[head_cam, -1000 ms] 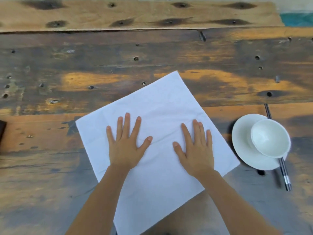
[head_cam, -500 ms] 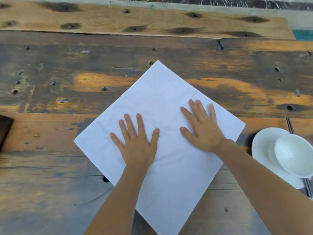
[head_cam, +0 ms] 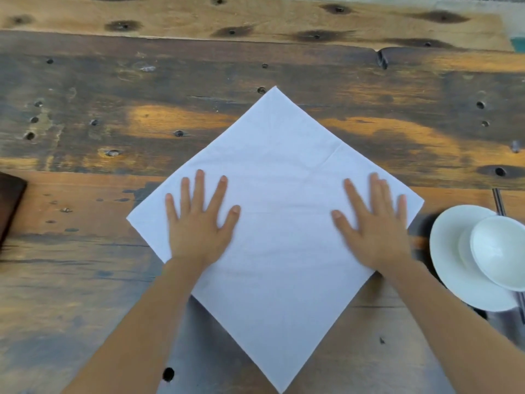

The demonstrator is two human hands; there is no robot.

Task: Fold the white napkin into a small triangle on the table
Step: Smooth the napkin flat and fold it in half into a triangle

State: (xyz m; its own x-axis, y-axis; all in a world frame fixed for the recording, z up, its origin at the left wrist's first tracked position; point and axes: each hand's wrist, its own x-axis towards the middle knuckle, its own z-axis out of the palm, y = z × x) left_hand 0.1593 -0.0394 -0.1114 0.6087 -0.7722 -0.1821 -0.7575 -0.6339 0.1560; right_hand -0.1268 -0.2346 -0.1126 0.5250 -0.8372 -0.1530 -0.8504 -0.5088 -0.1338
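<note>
napkin (head_cam: 275, 194) unfolded, diamond on surface (head_cam: 85, 280) | I press left hand (head_cam: 200, 226) and right hand (head_cam: 375, 228) flat, fingers splayed, gripping nothing | pinning it smooth before first fold

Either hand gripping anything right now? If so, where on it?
Nothing gripped. Left hand and right hand lie flat, fingers spread, palms down on the unfolded white napkin, near its left and right corners.

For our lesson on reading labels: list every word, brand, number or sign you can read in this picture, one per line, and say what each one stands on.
None: no readable text anywhere in this view.
The white napkin, the plate, the bowl and the wooden table are all unmarked.
The dark object at the left edge shows no lettering.
</note>
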